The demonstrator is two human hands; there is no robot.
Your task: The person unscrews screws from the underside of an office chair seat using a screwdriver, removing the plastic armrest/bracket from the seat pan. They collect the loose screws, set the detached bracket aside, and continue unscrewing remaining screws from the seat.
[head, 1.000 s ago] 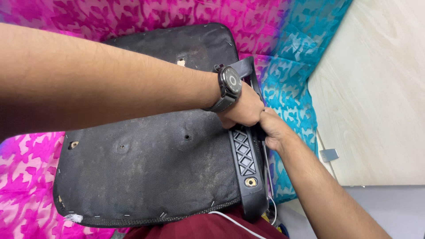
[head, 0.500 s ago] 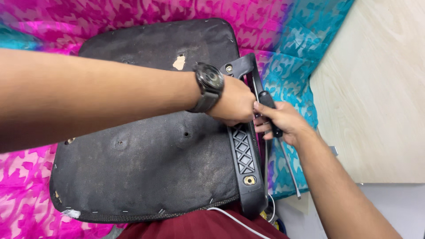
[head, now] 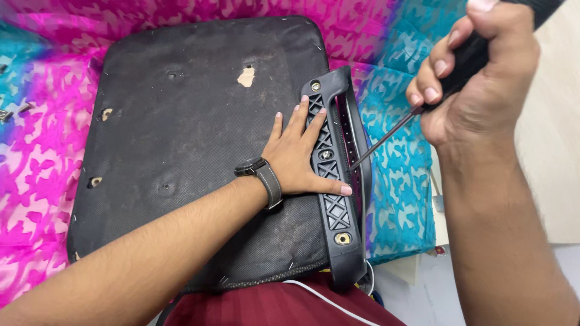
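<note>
— What took up most of the view?

— A patterned cloth [head: 36,175], pink on the left and turquoise on the right, was spread under everything. On it lay a large black seat panel [head: 181,151], underside up, dusty and scuffed, with several small holes and one pale torn patch near its top edge.

— And the part being handled?

— A black plastic armrest bracket [head: 332,181] with a criss-cross ribbed face ran along the panel's right edge, from near the top corner down to the bottom. It had a metal fastener at its top end, one at the middle and a brass-coloured one near the bottom.

— The hands?

— The left hand [head: 299,157], a dark watch [head: 261,180] on its wrist, lay flat and spread wide, palm on the panel and fingers across the bracket; it gripped nothing. The right hand [head: 477,78] was closed in a fist around the black handle of a screwdriver [head: 386,136], held above the turquoise cloth — its thin shaft slanted down-left, the tip at the bracket's right edge beside the left fingers.

— Anything else about?

— A pale floor [head: 553,175] to the right, a maroon garment [head: 272,305] with a white cord at the bottom, and small metal bits [head: 15,111] at the far left.
</note>
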